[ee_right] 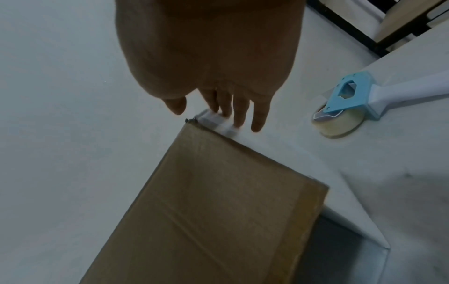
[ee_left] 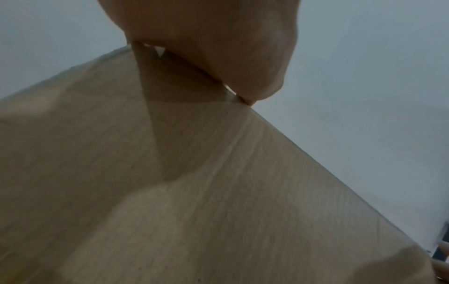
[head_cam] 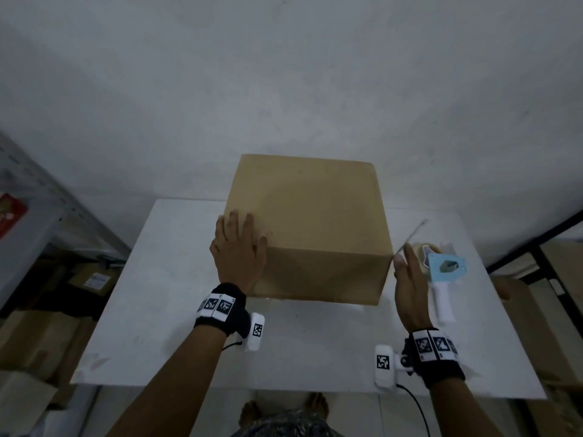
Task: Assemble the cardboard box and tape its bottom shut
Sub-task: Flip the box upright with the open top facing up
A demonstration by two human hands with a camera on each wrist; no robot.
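The cardboard box [head_cam: 310, 228] stood assembled on the white tabletop [head_cam: 176, 294], its upper face closed and flat. The left hand [head_cam: 238, 252] lay spread on the near left corner of that face, fingers straight, steadying it. The right hand [head_cam: 410, 279] was at the near right corner, fingers extended, touching a loose strip of clear tape [ee_right: 218, 123] that stuck out past the box edge; whether it pinched the strip I could not tell. The tape dispenser [head_cam: 441, 269] lay just right of the box, put down. By my judgement the folding was done and taping was nearly finished: the free tail wanted pressing down the side. No seam could be made out in the dim views
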